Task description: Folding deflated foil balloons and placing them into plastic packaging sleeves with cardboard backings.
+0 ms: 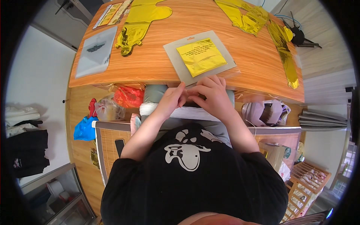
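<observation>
A wooden table carries a clear flat packet holding folded gold foil at its near edge, where the left hand and right hand, fingers curled, pinch the packet's near border.

Flat clear plastic packet with a grey card backing — roughly square, rounded corners, a small hang slot at its far edge. Lies flat on the wooden table, turned slightly clockwise, its near edge right at the table's front rim. Inside, a folded gold foil sheet, crinkled and shiny, sits about centred, tilted the same way as the packet. Near edge of the packet pinched under the fingertips of the left hand and right hand — both curled close together there, touching each other.
</observation>
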Motion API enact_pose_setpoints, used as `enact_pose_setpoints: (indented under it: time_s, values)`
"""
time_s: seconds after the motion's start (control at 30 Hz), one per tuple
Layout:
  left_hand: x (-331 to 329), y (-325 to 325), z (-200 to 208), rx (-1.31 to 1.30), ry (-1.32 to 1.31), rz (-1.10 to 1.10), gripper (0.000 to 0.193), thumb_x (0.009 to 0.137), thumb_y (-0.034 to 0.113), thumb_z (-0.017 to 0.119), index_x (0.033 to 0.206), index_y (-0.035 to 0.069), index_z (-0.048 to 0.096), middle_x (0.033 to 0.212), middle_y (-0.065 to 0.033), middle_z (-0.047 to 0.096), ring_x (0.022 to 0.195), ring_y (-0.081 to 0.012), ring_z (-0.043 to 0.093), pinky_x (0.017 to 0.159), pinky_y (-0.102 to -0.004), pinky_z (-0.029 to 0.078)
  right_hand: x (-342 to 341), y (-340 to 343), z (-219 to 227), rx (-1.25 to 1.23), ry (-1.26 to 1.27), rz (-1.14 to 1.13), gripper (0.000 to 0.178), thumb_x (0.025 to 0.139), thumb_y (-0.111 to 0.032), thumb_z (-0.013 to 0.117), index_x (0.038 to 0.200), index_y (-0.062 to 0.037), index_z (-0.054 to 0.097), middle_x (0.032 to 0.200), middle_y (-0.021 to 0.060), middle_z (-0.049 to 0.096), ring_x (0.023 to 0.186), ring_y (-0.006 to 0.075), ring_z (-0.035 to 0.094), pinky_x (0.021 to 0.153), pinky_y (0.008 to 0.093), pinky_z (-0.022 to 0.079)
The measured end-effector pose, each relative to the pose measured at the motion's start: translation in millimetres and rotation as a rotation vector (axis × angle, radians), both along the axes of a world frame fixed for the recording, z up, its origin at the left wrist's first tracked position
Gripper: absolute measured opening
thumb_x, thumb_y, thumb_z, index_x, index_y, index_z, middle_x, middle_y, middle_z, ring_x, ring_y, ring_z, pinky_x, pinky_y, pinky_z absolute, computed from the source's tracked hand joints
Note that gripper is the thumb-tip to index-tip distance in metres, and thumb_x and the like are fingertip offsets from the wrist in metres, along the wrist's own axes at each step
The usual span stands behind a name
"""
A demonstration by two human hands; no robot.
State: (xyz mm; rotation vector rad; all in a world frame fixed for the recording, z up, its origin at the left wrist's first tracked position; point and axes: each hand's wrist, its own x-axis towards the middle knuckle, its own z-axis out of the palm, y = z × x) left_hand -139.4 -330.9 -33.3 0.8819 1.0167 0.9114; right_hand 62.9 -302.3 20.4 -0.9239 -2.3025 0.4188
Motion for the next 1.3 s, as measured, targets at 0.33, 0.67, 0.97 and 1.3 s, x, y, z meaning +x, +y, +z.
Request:
enact_pose_setpoints:
  time_s: [0.33,0.67,0.97,1.3]
  values:
    - [3,2,-10,0.206,0.132,0.102,0.057,0.113,0.04,0.042,0.073,0.006,0.063,0.058,0.0013,0.051,0.054,-0.0074,0.043,0.052,-0.0253,0.031,-8,1,7,-0.068,-0.028,0.014,0.015,0.083,-0.021,0.08,0.096,-0.0171,0.075,0.095,-0.0024,0.064,0.102,0.0224,0.058,0.089,0.0409,0.037]
    - [-2,4,-10,0.187,0.121,0.071,0.046,0.11,0.032,0.051,0.075,0.006,0.065,0.057,0.0023,0.05,0.051,-0.0057,0.042,0.049,-0.0239,0.028,-18,-2,-4,0.079,-0.077,0.007,0.014,0.084,-0.012,0.074,0.093,-0.014,0.063,0.096,0.0012,0.06,0.103,0.0244,0.055,0.089,0.0402,0.037]
    - [0,-1,-1,0.187,0.168,0.073,0.047,0.11,0.034,0.053,0.083,0.002,0.073,0.056,0.0025,0.052,0.052,-0.0046,0.044,0.05,-0.0243,0.031,8,-3,-5,-0.096,-0.038,0.043,0.015,0.087,-0.007,0.071,0.097,-0.0103,0.06,0.098,0.0072,0.059,0.101,0.0292,0.054,0.089,0.0398,0.038]
    - [-60,3,10,0.165,0.314,-0.025,0.046,0.108,0.033,0.055,0.081,0.002,0.076,0.052,0.0054,0.046,0.05,-0.004,0.038,0.052,-0.0232,0.028,167,12,-28,-0.965,1.715,-0.137,0.02,0.109,-0.018,0.053,0.117,-0.0025,0.063,0.127,0.0147,0.066,0.12,0.0267,0.06,0.1,0.0408,0.05]
